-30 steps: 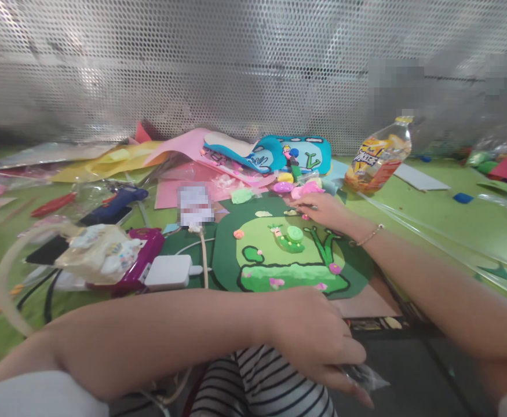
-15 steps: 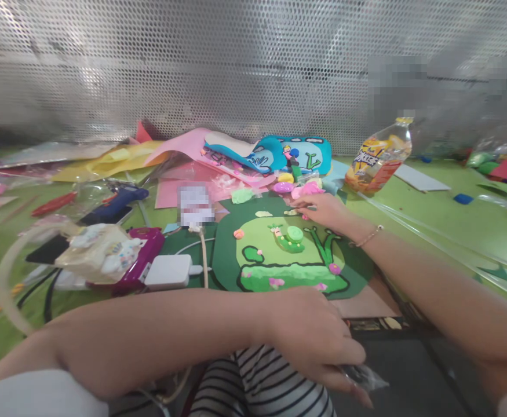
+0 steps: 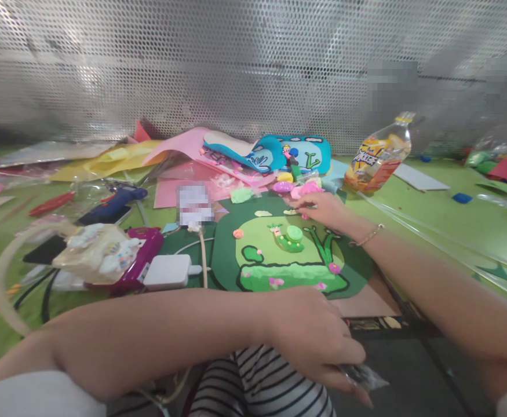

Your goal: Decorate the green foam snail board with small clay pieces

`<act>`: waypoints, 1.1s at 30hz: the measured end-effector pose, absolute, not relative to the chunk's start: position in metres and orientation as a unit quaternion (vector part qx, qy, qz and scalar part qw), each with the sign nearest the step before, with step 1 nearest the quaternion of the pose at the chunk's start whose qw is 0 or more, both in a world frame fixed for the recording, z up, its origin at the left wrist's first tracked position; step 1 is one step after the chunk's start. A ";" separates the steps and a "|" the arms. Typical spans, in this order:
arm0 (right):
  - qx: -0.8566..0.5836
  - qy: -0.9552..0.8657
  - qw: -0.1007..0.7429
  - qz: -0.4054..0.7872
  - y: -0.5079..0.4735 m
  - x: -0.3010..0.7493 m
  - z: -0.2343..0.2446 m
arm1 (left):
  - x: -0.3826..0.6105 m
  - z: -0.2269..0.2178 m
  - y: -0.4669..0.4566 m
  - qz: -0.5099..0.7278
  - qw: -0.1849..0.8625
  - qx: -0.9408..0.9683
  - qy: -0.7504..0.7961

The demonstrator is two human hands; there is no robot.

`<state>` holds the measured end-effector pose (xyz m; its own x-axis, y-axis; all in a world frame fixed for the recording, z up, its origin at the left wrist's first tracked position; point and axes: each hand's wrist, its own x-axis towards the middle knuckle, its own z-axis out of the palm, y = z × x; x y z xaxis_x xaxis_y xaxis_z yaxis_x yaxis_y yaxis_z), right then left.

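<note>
Hardly anything has moved since the earlier frame beyond a slight shift of the view; both hands keep their places, apart from each other. Nearest, just off the green card at six o'clock, the left hand grips crumpled clear plastic. On the card, the grass strip lies at six, the snail central, the plant at three. These look finished. At twelve, the right hand's fingertips meet a pale cloud; whether they pinch it, or it is fixed, cannot be told.
</note>
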<state>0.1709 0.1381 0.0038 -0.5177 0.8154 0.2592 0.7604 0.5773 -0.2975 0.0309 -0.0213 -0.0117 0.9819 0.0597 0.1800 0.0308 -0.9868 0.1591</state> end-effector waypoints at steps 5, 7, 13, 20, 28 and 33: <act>-0.426 -0.873 0.220 0.086 0.143 0.173 -0.001 | 0.031 -0.010 -0.022 0.113 0.079 0.990 0.030; -0.417 -0.876 0.225 0.086 0.145 0.173 -0.003 | 0.031 -0.010 -0.022 0.116 0.078 0.990 0.030; -0.413 -0.880 0.222 0.073 0.145 0.171 -0.005 | 0.031 -0.014 -0.022 0.126 0.081 0.988 0.023; -0.411 -0.889 0.197 0.052 0.148 0.167 -0.008 | 0.032 -0.016 -0.022 0.140 0.080 0.987 0.021; -0.374 -0.912 0.160 0.060 0.143 0.172 -0.002 | 0.032 -0.016 -0.020 0.151 0.080 0.985 0.017; -0.366 -0.911 0.188 0.038 0.143 0.183 0.000 | 0.031 -0.016 -0.021 0.149 0.078 0.986 0.018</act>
